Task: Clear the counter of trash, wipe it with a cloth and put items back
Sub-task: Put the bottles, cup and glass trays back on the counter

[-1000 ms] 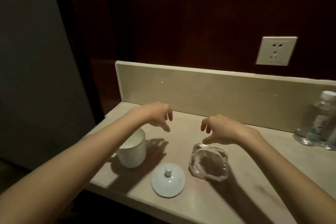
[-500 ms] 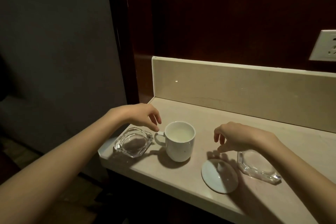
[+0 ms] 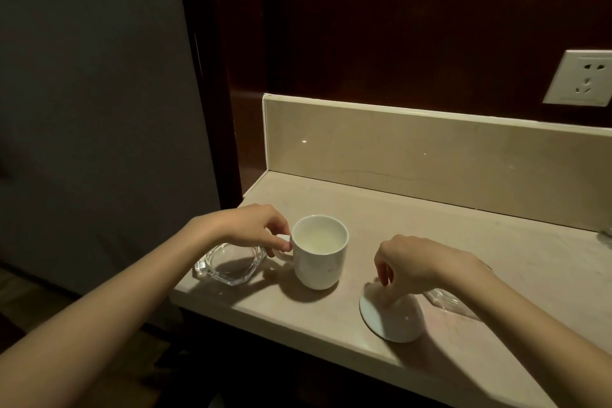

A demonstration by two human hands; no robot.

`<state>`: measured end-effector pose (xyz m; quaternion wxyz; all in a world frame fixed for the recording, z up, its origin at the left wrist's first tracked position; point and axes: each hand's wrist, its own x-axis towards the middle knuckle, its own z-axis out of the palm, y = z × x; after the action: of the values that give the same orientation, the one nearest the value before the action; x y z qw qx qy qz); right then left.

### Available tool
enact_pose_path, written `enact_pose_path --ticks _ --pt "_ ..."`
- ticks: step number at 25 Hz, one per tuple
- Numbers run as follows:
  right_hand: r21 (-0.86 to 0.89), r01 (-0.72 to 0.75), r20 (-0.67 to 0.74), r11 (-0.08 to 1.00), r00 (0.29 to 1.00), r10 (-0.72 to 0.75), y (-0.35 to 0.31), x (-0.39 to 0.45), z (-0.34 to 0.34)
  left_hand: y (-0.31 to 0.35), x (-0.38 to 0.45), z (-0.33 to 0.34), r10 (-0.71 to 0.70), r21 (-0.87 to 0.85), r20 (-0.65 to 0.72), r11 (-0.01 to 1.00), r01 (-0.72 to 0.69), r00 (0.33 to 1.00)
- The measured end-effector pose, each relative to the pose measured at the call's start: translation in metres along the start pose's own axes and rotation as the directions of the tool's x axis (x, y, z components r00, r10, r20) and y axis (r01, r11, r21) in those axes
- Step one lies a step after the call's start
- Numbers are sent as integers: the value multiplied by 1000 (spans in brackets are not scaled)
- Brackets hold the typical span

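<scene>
Mug (image 3: 320, 252) stands upright left of its lid (image 3: 390, 316), handle pinched by the left hand (image 3: 255, 230), while the right hand (image 3: 414, 262) pinches the lid's knob.

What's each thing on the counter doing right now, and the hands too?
Mug: upright, uncovered.
Lid: off the mug, lying on the counter.
Left ashtray: upright beside the mug.
Right ashtray: mostly hidden.
Left hand: pinching the mug's handle.
Right hand: reaching onto the lid.
</scene>
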<state>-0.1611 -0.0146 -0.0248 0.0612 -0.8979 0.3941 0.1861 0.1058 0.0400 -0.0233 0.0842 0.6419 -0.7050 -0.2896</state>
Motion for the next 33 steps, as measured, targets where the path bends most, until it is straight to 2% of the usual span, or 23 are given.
enact_pose_path --ticks 5,8,12,14,16,22,33 --pt "-12 -16 6 1000 1000 16 -2 -7 1 -1 -3 2 9 -48 8 999 -8 1000" --pt "-67 -22 -38 998 999 20 0 -10 -9 -3 -5 5 7 -109 16 994 -5 1000" --pt "-55 -28 -286 998 958 12 8 -16 -57 -6 -5 7 7 -182 28 983 -2 1000" --pt "-27 20 -415 999 909 -30 2 -16 -81 -6 -6 9 0 -196 24 981 4 1000" --pt "-38 74 -482 996 872 -84 -13 -8 -94 -5 -8 10 -7 -209 17 978 10 1000" --pt "-94 137 -434 986 886 -164 -60 20 -93 -3 -11 11 -12 -175 -4 984 12 1000" --pt "-63 152 -425 986 890 -164 -67 24 -84 -7 -8 13 -17 -205 -5 979 16 1000"
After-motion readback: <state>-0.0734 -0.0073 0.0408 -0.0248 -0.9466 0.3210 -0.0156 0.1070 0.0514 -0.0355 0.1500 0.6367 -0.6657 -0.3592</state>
